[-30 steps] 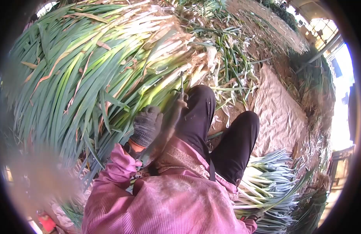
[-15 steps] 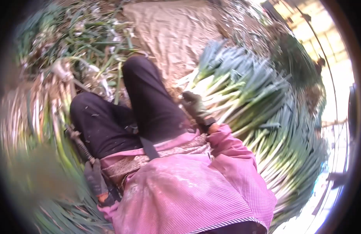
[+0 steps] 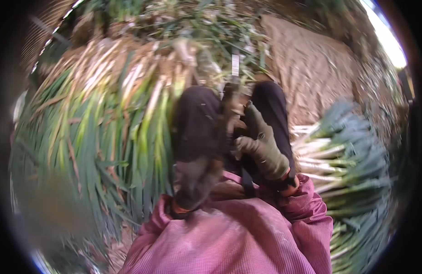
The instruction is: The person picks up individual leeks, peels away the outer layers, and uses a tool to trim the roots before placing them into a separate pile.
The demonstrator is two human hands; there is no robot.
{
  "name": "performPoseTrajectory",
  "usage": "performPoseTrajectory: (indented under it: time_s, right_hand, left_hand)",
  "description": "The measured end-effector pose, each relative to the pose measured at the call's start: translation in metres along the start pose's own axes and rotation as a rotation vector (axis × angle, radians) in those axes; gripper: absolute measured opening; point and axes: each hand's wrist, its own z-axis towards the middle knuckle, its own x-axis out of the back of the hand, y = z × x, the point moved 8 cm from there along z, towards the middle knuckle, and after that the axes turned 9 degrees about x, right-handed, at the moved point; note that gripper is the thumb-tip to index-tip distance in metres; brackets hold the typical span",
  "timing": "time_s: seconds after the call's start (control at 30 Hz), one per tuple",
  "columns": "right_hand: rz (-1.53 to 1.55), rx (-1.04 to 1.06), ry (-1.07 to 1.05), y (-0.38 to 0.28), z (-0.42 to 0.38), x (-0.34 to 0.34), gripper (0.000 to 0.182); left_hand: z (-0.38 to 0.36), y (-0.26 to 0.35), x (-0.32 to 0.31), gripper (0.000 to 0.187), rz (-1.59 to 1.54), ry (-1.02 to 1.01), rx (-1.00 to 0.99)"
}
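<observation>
My left hand [image 3: 198, 180], in a dark glove and blurred, is closed at my lap around the lower end of a long tool [image 3: 231, 109]. That tool points up between my knees, with a pale-marked narrow end at the top. My right hand [image 3: 264, 148], in a grey-green glove, is over my right thigh beside the tool, thumb and fingers apart with nothing between them. Long green onions [image 3: 147, 128] with pale roots lie to the left. Trimmed green onions [image 3: 325, 160] with white stems are stacked to the right.
A brown cloth [image 3: 306, 68] lies on the ground at the upper right. Loose leaves and scraps [image 3: 211, 23] cover the ground ahead. My bent knees [image 3: 199, 107] stand between the two onion piles.
The view has turned towards the left pile. My right hand has left the trimmed onions and come over my lap. My left hand has brought the tool up between my knees.
</observation>
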Motion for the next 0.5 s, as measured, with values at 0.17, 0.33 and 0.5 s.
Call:
performPoseTrajectory:
  time_s: [0.17, 0.33, 0.5]
  right_hand:
    - [0.371, -0.199, -0.190, 0.056, 0.027, -0.103, 0.057]
    - [0.249, -0.426, -0.137, 0.135, 0.003, -0.147, 0.035]
    - [-0.060, -0.719, -0.293, 0.160, -0.056, -0.185, 0.037]
  left_hand:
    - [-0.015, -0.016, 0.024, 0.012, -0.284, 0.094, 0.292]
    - [-0.041, -0.055, 0.090, 0.011, 0.097, -0.066, 0.284]
    - [-0.037, -0.136, 0.174, 0.016, 0.762, 0.280, 0.379]
